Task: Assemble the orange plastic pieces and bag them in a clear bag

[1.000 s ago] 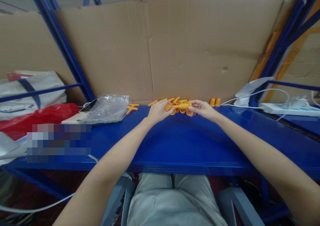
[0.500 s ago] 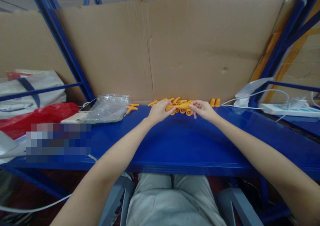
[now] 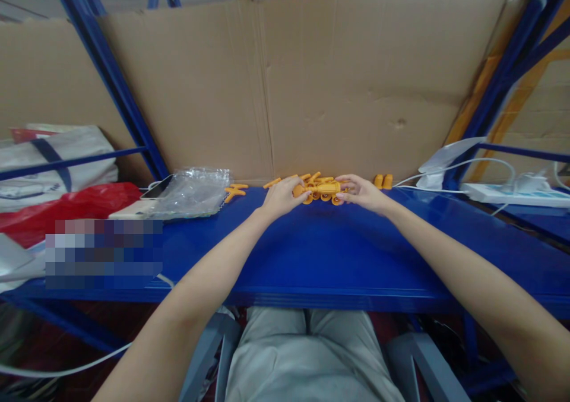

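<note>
A small orange plastic toy with wheels (image 3: 322, 191) sits at the back of the blue shelf (image 3: 338, 253), against the cardboard wall. My left hand (image 3: 281, 196) grips its left end with curled fingers. My right hand (image 3: 363, 192) pinches its right end. More loose orange parts (image 3: 312, 179) lie just behind the toy. Another orange piece (image 3: 236, 190) lies to the left, and two short orange caps (image 3: 383, 181) stand to the right.
A clear plastic bag (image 3: 191, 192) lies over a phone and notebook at the left, beside a red bag (image 3: 66, 209) and a white bag. A white power strip (image 3: 512, 194) with cables sits at the right. Blue rack posts flank the cardboard backing (image 3: 312, 87).
Both hands stay on the orange toy; the right hand's fingers shifted slightly along its right end. Nothing else has moved.
</note>
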A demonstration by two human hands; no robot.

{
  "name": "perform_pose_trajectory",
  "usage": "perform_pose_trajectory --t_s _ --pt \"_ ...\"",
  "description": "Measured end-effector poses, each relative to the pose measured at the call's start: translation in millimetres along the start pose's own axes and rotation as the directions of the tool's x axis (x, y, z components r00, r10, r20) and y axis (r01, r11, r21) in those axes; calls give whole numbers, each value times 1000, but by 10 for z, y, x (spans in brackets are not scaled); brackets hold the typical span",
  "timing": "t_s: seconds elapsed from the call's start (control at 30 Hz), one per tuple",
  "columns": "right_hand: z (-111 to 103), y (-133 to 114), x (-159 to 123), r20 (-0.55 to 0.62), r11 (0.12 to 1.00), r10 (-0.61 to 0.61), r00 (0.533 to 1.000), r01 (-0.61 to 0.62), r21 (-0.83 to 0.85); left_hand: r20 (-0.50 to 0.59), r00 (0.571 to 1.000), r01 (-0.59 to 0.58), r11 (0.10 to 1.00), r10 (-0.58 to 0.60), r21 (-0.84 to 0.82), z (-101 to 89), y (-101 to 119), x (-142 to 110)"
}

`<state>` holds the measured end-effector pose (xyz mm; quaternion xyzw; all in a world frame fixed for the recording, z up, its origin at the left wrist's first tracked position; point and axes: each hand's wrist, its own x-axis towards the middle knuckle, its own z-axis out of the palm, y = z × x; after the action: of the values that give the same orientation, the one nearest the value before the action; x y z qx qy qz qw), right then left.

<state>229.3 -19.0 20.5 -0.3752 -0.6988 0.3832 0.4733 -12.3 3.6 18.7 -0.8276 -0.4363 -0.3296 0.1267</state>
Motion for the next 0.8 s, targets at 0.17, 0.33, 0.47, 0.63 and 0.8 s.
perform_pose_trajectory --t_s 0.17,0.33,0.47,0.63,0.8 --pt "-14 57 18 3 1000 1 1000 -1 -20 -39 997 -65 998 65 -14 20 -29 4" --pt "14 -43 -32 -11 996 51 999 -52 -72 -84 991 -100 995 99 -7 31 -32 -6" --pt "36 -89 -42 -1 992 125 992 -125 6 -89 991 -101 995 101 9 22 -21 -12" --pt "52 -76 -24 -4 967 208 978 -205 154 -93 990 -104 994 106 27 16 -9 -18" --pt "53 -58 -8 -3 955 243 970 -239 177 -80 993 -88 996 90 32 17 5 -25"
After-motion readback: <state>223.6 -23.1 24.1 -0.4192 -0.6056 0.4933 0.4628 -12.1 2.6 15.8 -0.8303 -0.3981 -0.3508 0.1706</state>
